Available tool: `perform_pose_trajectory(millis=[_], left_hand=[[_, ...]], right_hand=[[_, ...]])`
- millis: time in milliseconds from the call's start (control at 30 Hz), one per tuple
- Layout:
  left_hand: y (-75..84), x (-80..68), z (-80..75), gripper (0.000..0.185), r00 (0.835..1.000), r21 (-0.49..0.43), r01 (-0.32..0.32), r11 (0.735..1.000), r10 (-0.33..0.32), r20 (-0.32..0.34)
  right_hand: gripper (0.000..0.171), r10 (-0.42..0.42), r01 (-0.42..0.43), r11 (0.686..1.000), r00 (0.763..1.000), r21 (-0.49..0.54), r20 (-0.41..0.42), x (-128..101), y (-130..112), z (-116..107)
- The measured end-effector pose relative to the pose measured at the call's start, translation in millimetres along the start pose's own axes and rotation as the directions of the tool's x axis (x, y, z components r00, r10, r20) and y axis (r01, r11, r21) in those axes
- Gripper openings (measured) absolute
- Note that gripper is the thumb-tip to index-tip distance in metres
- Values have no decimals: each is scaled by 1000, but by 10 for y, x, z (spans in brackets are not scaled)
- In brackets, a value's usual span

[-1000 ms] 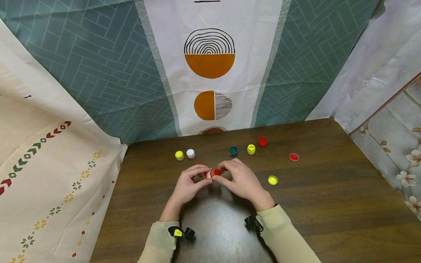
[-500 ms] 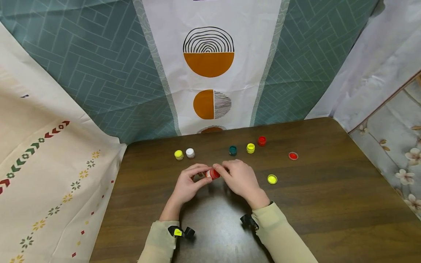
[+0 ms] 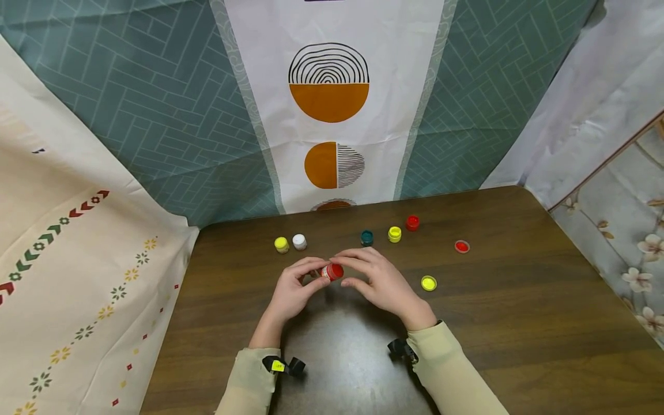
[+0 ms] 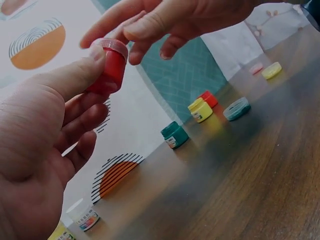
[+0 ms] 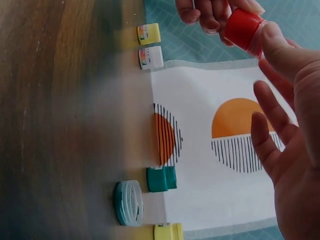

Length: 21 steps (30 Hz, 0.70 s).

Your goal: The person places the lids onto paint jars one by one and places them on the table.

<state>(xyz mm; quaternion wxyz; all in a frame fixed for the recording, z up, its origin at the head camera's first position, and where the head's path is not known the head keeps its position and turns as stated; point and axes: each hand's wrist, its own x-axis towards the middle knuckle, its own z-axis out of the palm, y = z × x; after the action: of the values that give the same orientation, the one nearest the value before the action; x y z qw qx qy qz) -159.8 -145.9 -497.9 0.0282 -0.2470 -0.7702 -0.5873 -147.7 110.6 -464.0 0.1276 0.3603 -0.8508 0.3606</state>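
Note:
My left hand (image 3: 293, 291) pinches a small red paint jar (image 3: 332, 272) between thumb and fingers, raised above the table and tilted with its capped end to the right. A clear lid (image 4: 113, 46) sits on the jar in the left wrist view. My right hand (image 3: 381, 282) hovers at that lid, fingers extended and spread; its index fingertip is near the lid's upper edge and its thumb stands apart below. In the right wrist view the right thumb overlaps the lid's edge. Behind the hands stand an uncapped green jar (image 3: 367, 238), a yellow jar (image 3: 395, 234) and another red jar (image 3: 412, 223).
Capped yellow (image 3: 282, 245) and white (image 3: 299, 241) jars stand at the back left. A red lid (image 3: 462, 246) and a yellow lid (image 3: 428, 283) lie on the right of the brown table (image 3: 519, 323). A green lid (image 4: 237, 108) lies near the green jar. Patterned cloth hangs behind.
My right hand has turned about the lid, its thumb coming across the top and then back, and its fingers are now spread. The left hand keeps the red jar, shifted slightly left.

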Motion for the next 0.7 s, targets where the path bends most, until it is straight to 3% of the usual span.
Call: perform_pose_trajectory(millis=[233,700], left_hand=[[13,0,-17,27,999,16,31,999,-31,42],[22,-11,3,28,997,13,55,998,-55,52]], right_hand=[[42,-64,64,998,998,-21,-12,12,20,-5],[36,-14,15,990,1000,-140,7,-1,-19,27]])
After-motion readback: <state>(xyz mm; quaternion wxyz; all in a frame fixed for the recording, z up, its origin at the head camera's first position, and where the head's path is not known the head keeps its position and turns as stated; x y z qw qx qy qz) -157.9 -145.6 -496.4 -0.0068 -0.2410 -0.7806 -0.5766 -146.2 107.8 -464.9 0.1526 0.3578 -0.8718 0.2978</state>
